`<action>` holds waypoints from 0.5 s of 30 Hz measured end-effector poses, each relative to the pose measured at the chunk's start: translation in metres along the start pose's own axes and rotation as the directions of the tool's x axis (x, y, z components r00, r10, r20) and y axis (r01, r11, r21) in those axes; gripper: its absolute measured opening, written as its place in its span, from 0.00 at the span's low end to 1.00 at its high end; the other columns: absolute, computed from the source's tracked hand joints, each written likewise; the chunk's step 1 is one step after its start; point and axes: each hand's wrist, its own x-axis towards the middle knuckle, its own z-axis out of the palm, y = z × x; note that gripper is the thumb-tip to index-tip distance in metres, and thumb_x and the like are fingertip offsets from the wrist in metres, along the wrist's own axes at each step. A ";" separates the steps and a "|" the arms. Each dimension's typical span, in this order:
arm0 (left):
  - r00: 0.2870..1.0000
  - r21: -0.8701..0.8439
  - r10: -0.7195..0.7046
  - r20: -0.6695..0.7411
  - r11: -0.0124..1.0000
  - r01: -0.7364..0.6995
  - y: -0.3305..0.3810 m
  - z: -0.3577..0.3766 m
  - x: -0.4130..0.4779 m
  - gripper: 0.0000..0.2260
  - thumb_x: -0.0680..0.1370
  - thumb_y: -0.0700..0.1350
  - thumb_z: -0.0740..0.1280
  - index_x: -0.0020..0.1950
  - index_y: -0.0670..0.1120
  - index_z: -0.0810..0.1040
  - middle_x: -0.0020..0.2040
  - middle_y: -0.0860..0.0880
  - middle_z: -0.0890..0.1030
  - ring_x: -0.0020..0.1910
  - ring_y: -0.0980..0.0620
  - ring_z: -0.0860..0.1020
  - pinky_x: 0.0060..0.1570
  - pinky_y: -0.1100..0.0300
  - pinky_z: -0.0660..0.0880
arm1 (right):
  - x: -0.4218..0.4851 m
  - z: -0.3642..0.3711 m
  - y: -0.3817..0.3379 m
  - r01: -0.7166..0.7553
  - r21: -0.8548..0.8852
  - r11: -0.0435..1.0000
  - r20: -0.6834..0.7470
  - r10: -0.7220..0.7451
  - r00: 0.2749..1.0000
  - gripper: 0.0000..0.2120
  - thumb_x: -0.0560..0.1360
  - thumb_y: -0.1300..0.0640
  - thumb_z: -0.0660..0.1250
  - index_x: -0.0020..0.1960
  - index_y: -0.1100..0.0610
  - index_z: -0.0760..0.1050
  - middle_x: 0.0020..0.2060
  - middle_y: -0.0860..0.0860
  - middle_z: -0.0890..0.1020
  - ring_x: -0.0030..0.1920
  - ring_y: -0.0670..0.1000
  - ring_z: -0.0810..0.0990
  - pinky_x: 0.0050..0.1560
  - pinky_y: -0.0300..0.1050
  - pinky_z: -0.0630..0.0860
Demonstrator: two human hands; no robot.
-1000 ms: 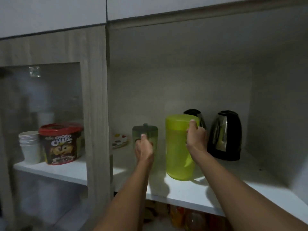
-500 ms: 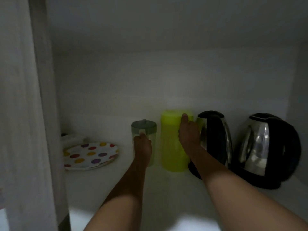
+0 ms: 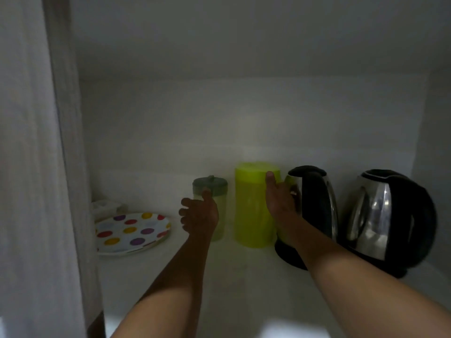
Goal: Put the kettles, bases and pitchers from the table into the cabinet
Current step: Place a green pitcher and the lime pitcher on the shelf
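Right grip (image 3: 280,203) curls round the handle side of the green pitcher (image 3: 251,211), thumb up at its lid rim, fingers tucked between it and the kettle (image 3: 317,206). Left grip (image 3: 199,215) is loose and spread, thumb touching the small pitcher (image 3: 210,189) just beyond it. Both pitchers stand upright, side by side, at the back of the shelf (image 3: 231,276). Likely next: let go and draw straight back. The right side is the tighter one.

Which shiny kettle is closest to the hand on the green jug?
The left kettle, standing right next to the green jug that the right hand holds. The other kettle sits farther right, apart from the hand.
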 end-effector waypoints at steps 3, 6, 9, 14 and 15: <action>0.980 0.194 0.199 -0.018 0.962 -0.191 0.000 -0.009 -0.022 0.29 0.81 0.58 0.56 0.72 0.37 0.62 0.68 0.33 0.69 0.66 0.34 0.70 0.66 0.43 0.67 | -0.019 -0.012 0.007 -0.015 -0.067 0.998 -0.027 0.013 1.000 0.40 0.80 0.37 0.49 0.78 0.67 0.44 0.74 0.67 0.61 0.72 0.66 0.65 0.71 0.60 0.64; 0.932 0.345 0.363 0.015 0.873 -0.345 0.002 -0.023 -0.054 0.27 0.82 0.54 0.57 0.74 0.37 0.62 0.69 0.34 0.68 0.69 0.35 0.67 0.69 0.44 0.63 | -0.048 -0.032 0.011 0.060 -0.116 0.991 -0.005 -0.061 0.998 0.34 0.81 0.39 0.51 0.75 0.64 0.57 0.67 0.66 0.72 0.65 0.65 0.74 0.64 0.59 0.71; 0.812 0.566 0.571 0.122 0.632 -0.529 0.005 -0.045 -0.093 0.29 0.82 0.52 0.55 0.79 0.40 0.52 0.78 0.35 0.57 0.78 0.36 0.54 0.75 0.43 0.51 | -0.087 -0.058 0.006 0.201 -0.204 0.958 0.000 -0.205 0.979 0.28 0.81 0.41 0.52 0.69 0.62 0.65 0.63 0.65 0.74 0.62 0.65 0.75 0.60 0.58 0.73; 0.640 0.649 0.742 0.202 0.388 -0.654 0.008 -0.101 -0.176 0.31 0.82 0.54 0.54 0.80 0.42 0.49 0.81 0.40 0.49 0.80 0.43 0.44 0.76 0.43 0.40 | -0.176 -0.103 -0.008 0.386 -0.439 0.812 -0.024 -0.440 0.898 0.26 0.81 0.46 0.56 0.74 0.57 0.61 0.72 0.63 0.66 0.70 0.65 0.66 0.69 0.56 0.65; 0.634 0.656 0.749 0.192 0.383 -0.651 0.007 -0.117 -0.194 0.31 0.81 0.54 0.54 0.80 0.43 0.49 0.81 0.40 0.49 0.80 0.44 0.45 0.76 0.43 0.40 | -0.195 -0.111 -0.010 0.394 -0.445 0.805 -0.021 -0.449 0.893 0.26 0.80 0.45 0.56 0.75 0.55 0.60 0.74 0.62 0.63 0.71 0.65 0.65 0.70 0.57 0.64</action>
